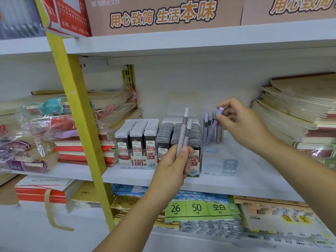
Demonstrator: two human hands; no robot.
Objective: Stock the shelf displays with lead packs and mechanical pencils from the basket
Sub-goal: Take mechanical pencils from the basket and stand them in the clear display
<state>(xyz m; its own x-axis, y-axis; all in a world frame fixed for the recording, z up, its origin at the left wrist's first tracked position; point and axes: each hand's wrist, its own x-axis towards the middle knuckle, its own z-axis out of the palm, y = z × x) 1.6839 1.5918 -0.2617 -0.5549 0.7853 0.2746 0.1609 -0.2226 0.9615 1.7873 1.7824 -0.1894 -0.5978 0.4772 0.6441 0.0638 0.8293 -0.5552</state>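
Holding upright: the left hand (171, 166), lower middle of the frame, has its fingers (184, 149) curled round two grey mechanical pencils (184, 131), which stand side by side with their pale ends up, in front of the lead displays.
Right hand (241, 120): middle right of the frame, its fingers (223, 118) pinching the top end of a purple mechanical pencil (214, 127).
Purple pencil's place: it leans up toward the right, with its lower end down inside the clear pencil holder (220, 157).
Clear pencil holder: on the white shelf (127, 174), just right of the lead displays; other purple and grey standing pencils (206, 124) are gathered at its back, and the blue label on its front is too blurred to read surely.
Lead packs: two display boxes side by side at the centre of the frame; the 0.5 lead box (138, 142) on the left shows three full rows, and the 0.7 lead box (168, 140) beside it is partly hidden behind the left hand.
Frame: a yellow post (76, 106) slants across the left of the frame in front of the shelf.
Either side: wrapped notebook stacks (45, 133) at the left, and more kraft-covered notebooks (300, 115) piled at the right.
Above: a cardboard box (163, 15) with orange characters at the top of the frame.
Below: a green label (198, 208) reading 26 and 50 on the goods of the lower shelf.
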